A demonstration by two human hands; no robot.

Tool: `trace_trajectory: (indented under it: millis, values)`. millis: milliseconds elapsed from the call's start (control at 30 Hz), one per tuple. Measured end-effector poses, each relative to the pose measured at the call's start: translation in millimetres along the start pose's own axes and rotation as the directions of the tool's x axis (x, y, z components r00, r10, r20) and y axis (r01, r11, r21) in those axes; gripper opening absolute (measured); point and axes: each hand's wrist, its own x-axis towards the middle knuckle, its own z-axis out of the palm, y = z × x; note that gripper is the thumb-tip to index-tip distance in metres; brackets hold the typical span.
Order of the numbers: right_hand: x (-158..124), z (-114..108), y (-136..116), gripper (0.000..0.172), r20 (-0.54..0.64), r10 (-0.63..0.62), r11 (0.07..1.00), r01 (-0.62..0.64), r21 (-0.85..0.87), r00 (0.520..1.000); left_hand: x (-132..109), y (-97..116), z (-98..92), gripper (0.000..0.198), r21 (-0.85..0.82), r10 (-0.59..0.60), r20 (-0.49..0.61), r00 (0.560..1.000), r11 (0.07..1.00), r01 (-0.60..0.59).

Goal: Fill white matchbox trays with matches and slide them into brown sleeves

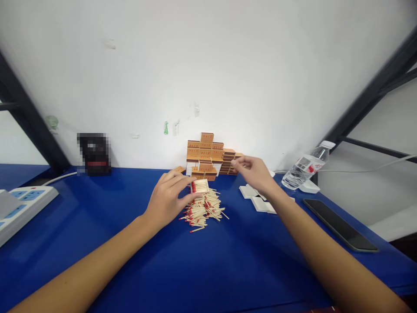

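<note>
A small open tray [202, 186] of matches is gripped between the thumb and fingers of the left hand [165, 198], at the far end of a loose match pile [203, 213]. The right hand [254, 171] is held near the lower right part of the matchbox stack [206, 152], fingers drawn together; whether a match is pinched there cannot be told. Matches could be spilled by a tilted tray, and the stack could be toppled by a knock. Movement is bounded by the wall [247, 78] at the far side and by the phone [339, 224] at the right; more room is offered on the near surface [195, 269].
</note>
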Motion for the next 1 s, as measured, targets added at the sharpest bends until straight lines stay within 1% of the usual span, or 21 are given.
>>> trace_trajectory:
  millis: [67,133,200,300,400,467,533,633,700,733,800,867,1000]
  values:
    - [-28.8,12.6,-10.3,0.046,0.192,-0.017,0.997,0.003,0.072,0.981,-0.4,1.8,1.5,0.035,-0.054,-0.002,0.037,0.999,0.999,0.004]
    - [-49.6,26.3,-17.8,0.046,0.328,-0.034,0.991,-0.011,0.136,0.944,-1.1,3.3,3.1,0.037,-0.108,-0.011,0.093,0.996,0.994,0.021]
    - [-59.9,37.6,-20.6,0.045,0.408,-0.056,0.982,-0.024,0.188,0.911,-1.7,4.1,4.5,0.038,-0.143,-0.021,0.144,0.989,0.989,0.041]
    - [-61.4,45.9,-17.6,0.043,0.461,-0.074,0.969,-0.045,0.241,0.884,-2.4,4.2,5.9,0.04,-0.162,-0.028,0.168,0.985,0.985,0.056]
    - [-57.9,45.4,-12.6,0.041,0.466,-0.073,0.965,-0.055,0.256,0.882,-3.0,4.4,7.0,0.04,-0.173,-0.044,0.17,0.984,0.982,0.073]
    - [-55.3,43.3,-10.4,0.04,0.437,-0.072,0.966,-0.046,0.253,0.896,-3.4,5.2,7.7,0.042,-0.173,-0.052,0.166,0.985,0.982,0.081]
    - [-52.2,41.4,-8.1,0.039,0.384,-0.074,0.97,-0.023,0.242,0.92,-3.7,6.7,8.2,0.043,-0.15,-0.052,0.162,0.985,0.986,0.077]
    - [-46.8,39.8,-2.3,0.038,0.299,-0.075,0.978,0.012,0.209,0.951,-4.2,10.4,8.6,0.033,-0.104,-0.012,0.172,0.985,0.994,0.03]
    - [-43.8,39.3,2.9,0.038,0.271,-0.077,0.982,0.026,0.186,0.96,-4.3,13.9,8.1,0.025,-0.091,0.043,0.195,0.98,0.996,-0.025]
    - [-42.8,39.1,5.3,0.039,0.269,-0.08,0.984,0.033,0.177,0.96,-4.2,15.8,7.7,0.022,-0.088,0.069,0.211,0.975,0.995,-0.051]
    - [-42.3,38.5,8.8,0.039,0.275,-0.094,0.986,0.05,0.161,0.957,-3.9,20.0,6.4,0.024,-0.081,0.1,0.255,0.962,0.993,-0.082]
    - [-43.6,37.6,10.0,0.037,0.279,-0.113,0.987,0.076,0.139,0.953,-3.6,23.9,5.0,0.031,-0.07,0.104,0.319,0.942,0.994,-0.086]
    - [-49.3,34.7,7.3,0.028,0.27,-0.153,0.988,0.139,0.068,0.951,-4.6,28.4,4.0,0.047,-0.044,0.1,0.458,0.883,0.995,-0.09]
